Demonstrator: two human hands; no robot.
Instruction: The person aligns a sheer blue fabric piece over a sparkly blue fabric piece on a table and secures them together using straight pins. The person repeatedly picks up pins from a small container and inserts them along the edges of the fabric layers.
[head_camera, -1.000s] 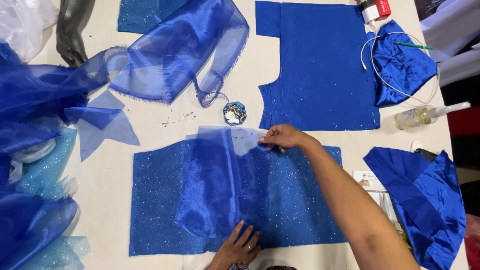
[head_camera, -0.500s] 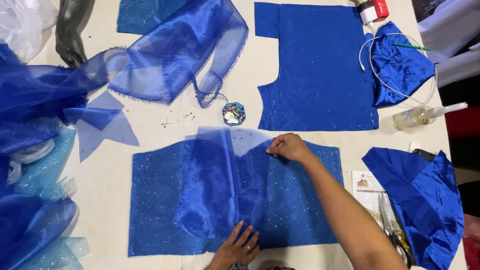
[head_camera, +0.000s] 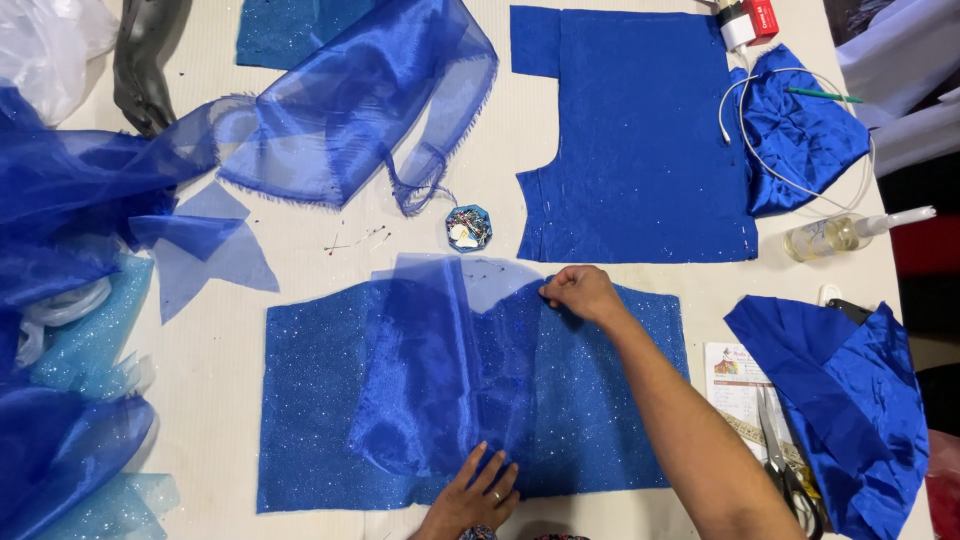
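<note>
A glittery blue cut fabric piece (head_camera: 310, 400) lies flat on the white table near me. Over its middle lies a sheer blue organza piece (head_camera: 430, 360), partly folded. My right hand (head_camera: 580, 293) pinches the sheer layer at the top edge of the glittery piece, fingers closed on the cloth. My left hand (head_camera: 475, 495) presses flat on the bottom edge of the sheer piece, fingers spread. A small octagonal pin holder (head_camera: 468, 227) sits just above the fabric, with a few loose pins to its left.
A plain blue cut garment panel (head_camera: 640, 140) lies at the back right. Loose blue organza (head_camera: 350, 100) is heaped at the back and left. Scissors (head_camera: 785, 465) and a paper card sit at right beside folded blue satin (head_camera: 850, 400). A small clear bottle (head_camera: 830, 237) and white cable lie far right.
My right hand has slid a little toward me and rightward along the top edge of the sheer piece. My left hand stays pressed at the bottom edge.
</note>
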